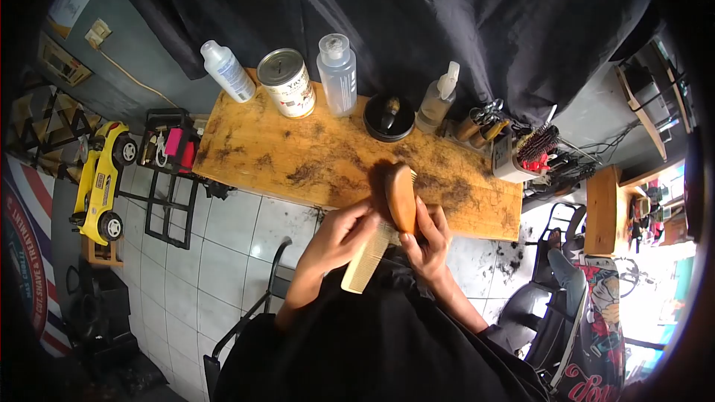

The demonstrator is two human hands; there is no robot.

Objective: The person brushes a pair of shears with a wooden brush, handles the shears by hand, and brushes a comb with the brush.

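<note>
My right hand (pixel 427 244) is closed around a wooden-backed brush (pixel 403 199), held upright over the front edge of the wooden counter (pixel 253 150). A cream comb (pixel 366 262) slants behind the brush, its wide end low and to the left; the right hand's grip appears to take in both. My left hand (pixel 341 237) is beside the comb, thumb and fingers drawn together near the brush's lower left side. What those fingertips pinch, if anything, is hidden. Dark hair clippings lie scattered on the counter.
Along the counter's back stand a white bottle (pixel 228 71), a tin can (pixel 287 83), a clear bottle (pixel 337 76), a black bowl (pixel 388 134) with a shaving brush, and a spray bottle (pixel 435 104). A holder (pixel 512 167) carries a round brush (pixel 538 143). Chairs flank the counter.
</note>
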